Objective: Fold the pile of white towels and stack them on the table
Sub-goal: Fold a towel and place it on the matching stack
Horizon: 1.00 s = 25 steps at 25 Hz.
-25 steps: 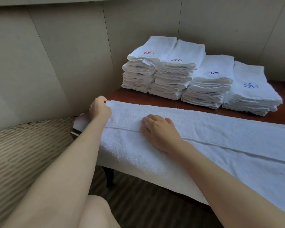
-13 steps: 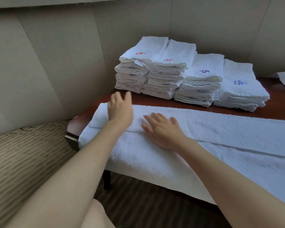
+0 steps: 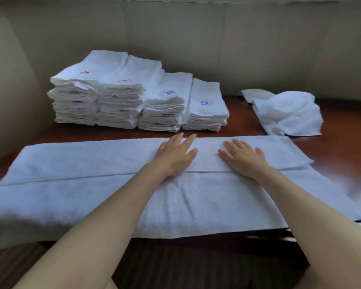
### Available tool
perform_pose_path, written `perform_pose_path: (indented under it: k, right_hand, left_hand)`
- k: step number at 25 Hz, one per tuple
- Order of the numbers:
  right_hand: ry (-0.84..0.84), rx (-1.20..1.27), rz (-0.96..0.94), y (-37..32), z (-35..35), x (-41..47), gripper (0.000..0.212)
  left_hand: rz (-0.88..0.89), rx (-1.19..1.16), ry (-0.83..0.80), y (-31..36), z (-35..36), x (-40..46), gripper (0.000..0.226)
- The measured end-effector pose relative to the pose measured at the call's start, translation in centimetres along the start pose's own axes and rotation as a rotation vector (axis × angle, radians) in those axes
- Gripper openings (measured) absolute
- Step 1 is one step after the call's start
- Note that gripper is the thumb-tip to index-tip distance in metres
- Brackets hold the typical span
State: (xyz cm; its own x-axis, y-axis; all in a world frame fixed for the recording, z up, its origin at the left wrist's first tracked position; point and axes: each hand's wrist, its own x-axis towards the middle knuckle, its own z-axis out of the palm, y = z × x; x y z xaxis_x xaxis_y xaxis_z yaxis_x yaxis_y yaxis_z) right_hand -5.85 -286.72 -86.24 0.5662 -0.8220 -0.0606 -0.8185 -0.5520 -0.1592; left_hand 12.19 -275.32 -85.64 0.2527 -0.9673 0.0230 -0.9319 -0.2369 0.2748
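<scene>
A long white towel (image 3: 88, 163) lies spread across the dark wooden table (image 3: 340, 151), its far half folded over toward me and its near edge hanging over the table front. My left hand (image 3: 175, 155) and my right hand (image 3: 243, 156) both press flat on the folded layer near its middle, fingers straight. Behind them stand several stacks of folded white towels (image 3: 133, 97) with red and blue embroidery. A loose, crumpled white towel (image 3: 288, 113) lies at the back right.
Padded beige wall panels (image 3: 258, 49) close off the back and left of the table. Dark floor shows below the table's front edge.
The view has swung right. My left hand moved from the towel's left end to its middle, beside my right hand, and now lies flat. The crumpled towel has come into view.
</scene>
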Motion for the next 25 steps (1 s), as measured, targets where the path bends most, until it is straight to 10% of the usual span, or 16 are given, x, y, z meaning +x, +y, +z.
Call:
perform_pose_path:
  k: [12, 21, 25]
  right_hand:
    - [0.182, -0.096, 0.279, 7.9, -1.2, -2.1, 0.044]
    - [0.102, 0.018, -0.4, -4.9, -1.1, -3.5, 0.043]
    - [0.042, 0.052, -0.55, -7.0, -1.4, -4.0, 0.034]
  left_hand:
    - [0.034, 0.189, -0.116, 1.2, 1.3, 0.7, 0.059]
    - [0.161, 0.195, -0.176, -0.4, -0.1, -3.0, 0.069]
    - [0.247, 0.015, 0.07, -2.9, -0.9, -5.1, 0.055]
